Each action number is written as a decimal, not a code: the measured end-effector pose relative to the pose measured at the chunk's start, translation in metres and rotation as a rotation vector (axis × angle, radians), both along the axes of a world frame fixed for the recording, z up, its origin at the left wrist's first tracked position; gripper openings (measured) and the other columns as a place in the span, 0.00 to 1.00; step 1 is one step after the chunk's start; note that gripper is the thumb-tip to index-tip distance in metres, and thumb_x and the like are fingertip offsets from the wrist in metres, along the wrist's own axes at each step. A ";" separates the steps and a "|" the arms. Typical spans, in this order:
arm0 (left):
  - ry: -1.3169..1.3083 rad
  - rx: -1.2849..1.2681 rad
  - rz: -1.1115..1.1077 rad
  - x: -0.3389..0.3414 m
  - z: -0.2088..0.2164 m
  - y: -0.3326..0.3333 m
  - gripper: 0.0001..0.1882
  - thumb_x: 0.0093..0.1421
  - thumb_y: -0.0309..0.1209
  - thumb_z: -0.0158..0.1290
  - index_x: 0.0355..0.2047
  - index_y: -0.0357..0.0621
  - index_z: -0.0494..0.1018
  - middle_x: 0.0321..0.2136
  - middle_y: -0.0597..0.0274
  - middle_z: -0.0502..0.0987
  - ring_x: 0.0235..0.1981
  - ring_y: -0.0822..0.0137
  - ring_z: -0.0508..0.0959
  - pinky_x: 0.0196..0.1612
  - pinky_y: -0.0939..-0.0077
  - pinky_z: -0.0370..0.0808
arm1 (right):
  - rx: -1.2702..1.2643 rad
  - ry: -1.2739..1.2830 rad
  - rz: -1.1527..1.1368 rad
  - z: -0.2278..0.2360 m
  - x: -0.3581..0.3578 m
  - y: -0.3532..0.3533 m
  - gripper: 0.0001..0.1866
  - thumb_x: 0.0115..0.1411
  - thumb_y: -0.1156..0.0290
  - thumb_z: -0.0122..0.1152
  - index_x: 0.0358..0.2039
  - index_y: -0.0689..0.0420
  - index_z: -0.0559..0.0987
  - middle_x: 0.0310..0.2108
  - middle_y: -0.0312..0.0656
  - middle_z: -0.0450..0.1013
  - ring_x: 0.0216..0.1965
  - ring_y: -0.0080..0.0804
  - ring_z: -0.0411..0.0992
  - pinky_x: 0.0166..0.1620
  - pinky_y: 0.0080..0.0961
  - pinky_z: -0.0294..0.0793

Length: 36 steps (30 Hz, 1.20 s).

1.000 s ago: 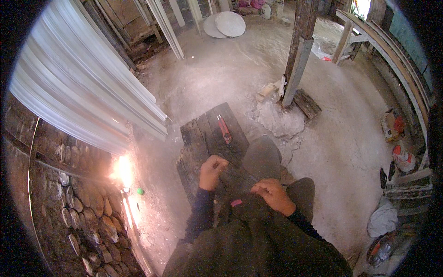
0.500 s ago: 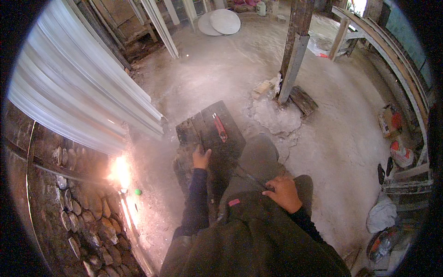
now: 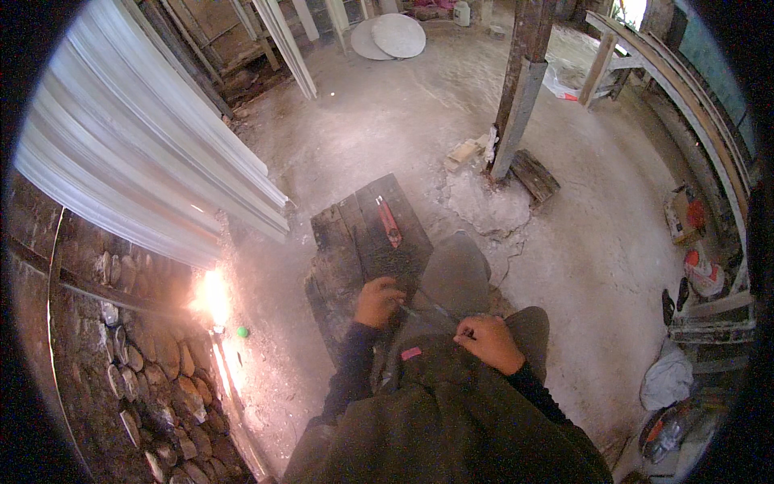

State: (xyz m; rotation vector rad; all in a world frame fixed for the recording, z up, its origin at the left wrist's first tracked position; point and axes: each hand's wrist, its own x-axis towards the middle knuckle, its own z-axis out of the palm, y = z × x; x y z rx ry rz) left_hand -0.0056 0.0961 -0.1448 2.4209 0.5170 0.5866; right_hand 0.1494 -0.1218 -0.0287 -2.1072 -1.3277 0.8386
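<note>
Mostly browns and greys around me, with touches of red, pink and green.
The thin strip (image 3: 440, 309) at my right hand (image 3: 489, 343) looks dull grey; the tool (image 3: 390, 226) on my dark brown bench (image 3: 343, 266) is red with a pale tip. My sleeves (image 3: 355, 356) are navy, my garment (image 3: 451, 411) dark brown with one pink patch (image 3: 411, 353). On the left, white sheets (image 3: 153, 145) are striped by ribs and a ball (image 3: 243, 332) is bright green; far off, discs (image 3: 399, 36) are white.

room: board (image 3: 343, 230) left of red tool (image 3: 389, 225) | blocks: strip (image 3: 438, 307), left knee (image 3: 461, 262)
</note>
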 end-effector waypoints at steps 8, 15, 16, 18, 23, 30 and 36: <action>0.032 -0.476 0.027 -0.025 0.090 0.006 0.10 0.46 0.25 0.54 0.31 0.42 0.74 0.28 0.58 0.74 0.31 0.65 0.73 0.34 0.76 0.69 | 0.072 0.408 -0.142 0.020 0.019 -0.010 0.10 0.49 0.67 0.59 0.29 0.59 0.75 0.27 0.37 0.73 0.31 0.22 0.69 0.36 0.20 0.66; -0.008 -0.446 -0.112 -0.038 0.127 0.008 0.07 0.47 0.24 0.53 0.28 0.38 0.74 0.26 0.61 0.73 0.30 0.69 0.73 0.34 0.79 0.68 | 0.084 0.685 -0.147 0.009 0.037 -0.029 0.09 0.51 0.68 0.56 0.31 0.59 0.74 0.30 0.36 0.72 0.32 0.26 0.69 0.38 0.23 0.67; -0.031 -0.487 -0.131 -0.038 0.126 0.008 0.06 0.47 0.25 0.54 0.28 0.39 0.74 0.25 0.61 0.73 0.30 0.69 0.73 0.33 0.79 0.68 | 0.108 0.787 -0.204 0.006 0.038 -0.033 0.09 0.52 0.69 0.56 0.31 0.59 0.74 0.29 0.36 0.71 0.32 0.25 0.69 0.38 0.23 0.67; -0.076 -0.570 -0.172 -0.039 0.122 0.009 0.06 0.47 0.25 0.54 0.27 0.39 0.74 0.25 0.61 0.73 0.29 0.69 0.73 0.33 0.78 0.68 | 0.245 0.977 -0.219 -0.001 0.044 -0.042 0.08 0.52 0.70 0.55 0.32 0.59 0.73 0.29 0.36 0.71 0.31 0.25 0.68 0.37 0.22 0.67; 0.071 -0.447 -0.113 -0.028 0.114 0.003 0.06 0.47 0.27 0.54 0.27 0.40 0.74 0.24 0.60 0.73 0.29 0.68 0.73 0.33 0.77 0.68 | 0.493 1.316 -0.253 -0.001 0.041 -0.042 0.10 0.53 0.71 0.55 0.35 0.58 0.70 0.29 0.39 0.70 0.29 0.26 0.67 0.34 0.23 0.68; 0.240 -0.430 -0.040 -0.018 0.100 -0.005 0.07 0.47 0.28 0.54 0.29 0.41 0.74 0.25 0.60 0.74 0.28 0.66 0.74 0.31 0.75 0.69 | 0.744 1.361 -0.360 0.013 0.044 -0.040 0.10 0.48 0.72 0.60 0.32 0.59 0.72 0.28 0.37 0.71 0.26 0.26 0.69 0.38 0.28 0.71; 0.301 -0.271 -0.045 -0.012 0.093 -0.007 0.09 0.48 0.30 0.54 0.29 0.40 0.74 0.26 0.59 0.75 0.29 0.66 0.75 0.32 0.76 0.70 | 1.001 1.506 -0.331 0.015 0.054 -0.035 0.10 0.48 0.72 0.60 0.31 0.59 0.71 0.26 0.36 0.70 0.26 0.26 0.67 0.32 0.24 0.67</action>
